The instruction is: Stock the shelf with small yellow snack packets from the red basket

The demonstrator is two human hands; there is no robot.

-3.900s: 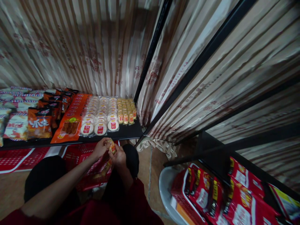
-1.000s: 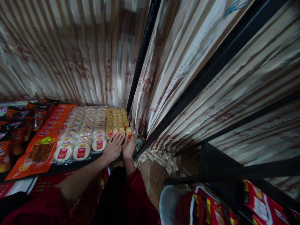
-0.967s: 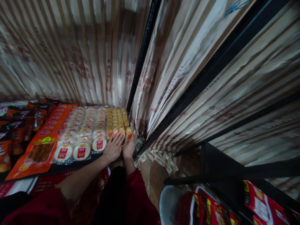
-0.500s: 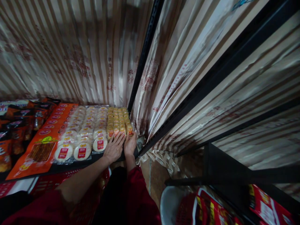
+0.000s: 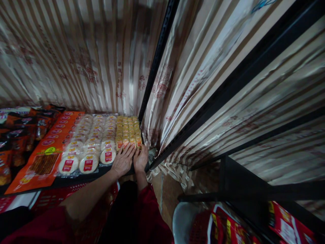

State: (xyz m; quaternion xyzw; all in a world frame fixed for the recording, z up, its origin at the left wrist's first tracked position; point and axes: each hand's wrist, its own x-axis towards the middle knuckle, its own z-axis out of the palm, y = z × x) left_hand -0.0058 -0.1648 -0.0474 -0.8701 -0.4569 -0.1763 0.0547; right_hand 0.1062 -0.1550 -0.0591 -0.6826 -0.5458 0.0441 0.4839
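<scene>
Small yellow packets (image 5: 128, 130) stand in tight rows at the right end of a dark shelf (image 5: 76, 179). My left hand (image 5: 123, 160) lies at the front of these rows, its fingertips against the front packets and its fingers slightly apart. Beside it, my right hand (image 5: 140, 158) touches the front of the rightmost row; its fingers are bent and partly hidden. Round white crackers (image 5: 88, 164) in clear wrap lie in rows to the left of the packets.
An orange snack sheet (image 5: 43, 162) and dark orange bags (image 5: 19, 144) are further left. Black posts (image 5: 157, 57) and striped curtains (image 5: 101, 51) rise behind. Below are a red basket (image 5: 61, 196), a white tub (image 5: 182, 217) and red packages (image 5: 289, 220).
My right hand has shifted slightly left and down, and the front packet of the rightmost row now sits straighter in line with the others. My left hand has barely moved.
</scene>
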